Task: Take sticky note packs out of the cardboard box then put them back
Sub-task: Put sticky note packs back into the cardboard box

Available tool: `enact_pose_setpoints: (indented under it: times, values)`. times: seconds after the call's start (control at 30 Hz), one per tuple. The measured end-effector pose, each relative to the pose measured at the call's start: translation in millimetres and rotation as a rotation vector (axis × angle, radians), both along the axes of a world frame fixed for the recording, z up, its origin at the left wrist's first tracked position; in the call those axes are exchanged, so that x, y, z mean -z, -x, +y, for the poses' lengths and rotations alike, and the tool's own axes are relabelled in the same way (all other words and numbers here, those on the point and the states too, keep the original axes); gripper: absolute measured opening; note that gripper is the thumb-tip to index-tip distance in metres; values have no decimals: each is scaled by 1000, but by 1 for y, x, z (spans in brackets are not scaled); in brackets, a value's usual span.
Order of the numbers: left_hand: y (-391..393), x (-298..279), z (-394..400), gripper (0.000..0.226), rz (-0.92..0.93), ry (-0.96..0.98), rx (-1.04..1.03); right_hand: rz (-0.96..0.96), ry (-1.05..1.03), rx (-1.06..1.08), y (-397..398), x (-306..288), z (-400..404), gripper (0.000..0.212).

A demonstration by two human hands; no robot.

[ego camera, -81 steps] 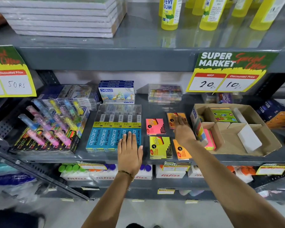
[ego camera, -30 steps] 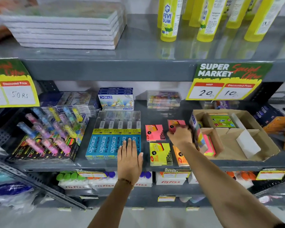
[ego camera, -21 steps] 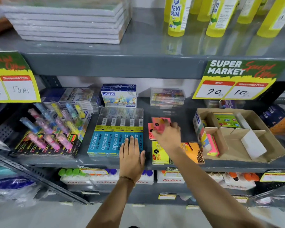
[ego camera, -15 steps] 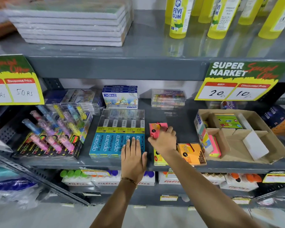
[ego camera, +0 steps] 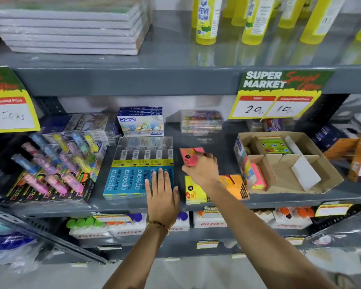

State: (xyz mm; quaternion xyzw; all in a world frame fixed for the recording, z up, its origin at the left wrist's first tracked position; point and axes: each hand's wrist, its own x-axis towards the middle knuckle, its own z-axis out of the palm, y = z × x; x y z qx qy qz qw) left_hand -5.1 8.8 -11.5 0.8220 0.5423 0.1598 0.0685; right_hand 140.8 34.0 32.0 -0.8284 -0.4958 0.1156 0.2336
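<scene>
My right hand [ego camera: 201, 167] grips pink sticky note packs [ego camera: 191, 156] in the middle of the grey shelf [ego camera: 217, 140]; how many it holds I cannot tell. A yellow pack [ego camera: 194, 191] lies under my wrist near the shelf's front edge. An orange pack [ego camera: 234, 185] lies to its right, beside the cardboard box [ego camera: 313, 147]. That open box holds a green pack [ego camera: 272, 145] at the back, a pink pack [ego camera: 258, 178] standing at its left wall, and a white card divider [ego camera: 304, 175]. My left hand [ego camera: 162, 189] rests flat with fingers apart on the blue pencil boxes [ego camera: 131, 181].
Highlighter packs [ego camera: 52, 170] fill the left of the shelf. Crayon boxes [ego camera: 141, 122] and a clear case [ego camera: 201, 121] stand at the back. Orange boxes [ego camera: 350, 155] sit right of the carton. A price sign [ego camera: 279, 94] hangs above; glue bottles [ego camera: 206, 19] stand on the upper shelf.
My right hand took the orange-pink pack from the back, carried it left onto the pink pack, and now grips the pink packs. The front orange pack shifted right. The left hand stayed put.
</scene>
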Motion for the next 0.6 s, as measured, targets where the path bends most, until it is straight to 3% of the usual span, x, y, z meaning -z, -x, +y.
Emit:
enact_pose_setpoints:
  times: [0.1,0.23,0.4,0.6]
  values:
    - [-22,-3,-11,53,-56,-44,120,40,-199,-4,-25,-25,-36,41]
    - [-54,1,-26,52,-63,-32,243,-23,-340,174,-83,-49,-107,50]
    - [-65,11,-28,56,-31,33,220,-35,-247,364,-153,-32,-171,56]
    - [-66,16,-28,57,-34,26,204,-28,-100,290,-182,4,-171,62]
